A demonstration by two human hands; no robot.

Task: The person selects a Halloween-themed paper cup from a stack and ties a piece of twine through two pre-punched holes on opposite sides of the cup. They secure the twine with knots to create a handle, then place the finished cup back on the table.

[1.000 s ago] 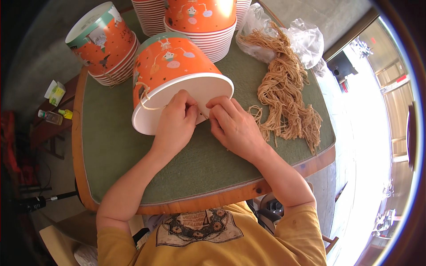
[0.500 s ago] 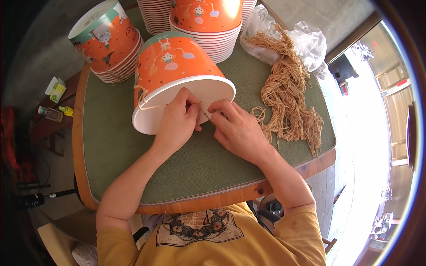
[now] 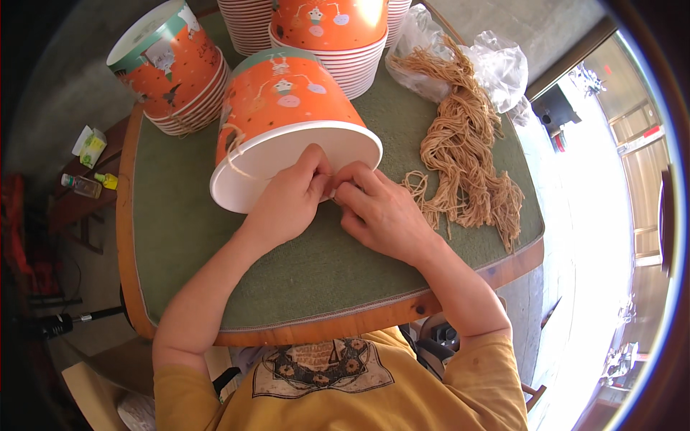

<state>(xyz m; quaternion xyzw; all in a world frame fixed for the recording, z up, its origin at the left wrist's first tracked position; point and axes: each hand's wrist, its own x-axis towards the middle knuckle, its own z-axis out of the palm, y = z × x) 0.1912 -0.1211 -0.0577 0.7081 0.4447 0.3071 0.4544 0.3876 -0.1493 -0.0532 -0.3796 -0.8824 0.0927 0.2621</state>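
An orange paper bucket (image 3: 309, 118) with a green base and printed figures lies tipped on its side, its white mouth facing me. A tan cord (image 3: 236, 140) passes through its wall near the left rim and runs inside the mouth toward my fingers. Just in front of the mouth, my left hand (image 3: 287, 197) pinches the cord. Close against it, my right hand (image 3: 381, 212) is also closed on the cord, thumb and forefinger together. The cord between the fingertips is mostly hidden.
A thick bundle of tan cords (image 3: 467, 144) lies to the right, beside a clear plastic bag (image 3: 499, 68). Nested orange buckets (image 3: 330, 29) stand behind, and another stack (image 3: 169, 79) at the back left has cords fitted. Green cloth (image 3: 180, 237) covers the wood-edged table.
My hands have drawn closer together, and less cord shows between them. The bucket has tilted slightly, its left rim rising. The cord inside its mouth hangs slacker.
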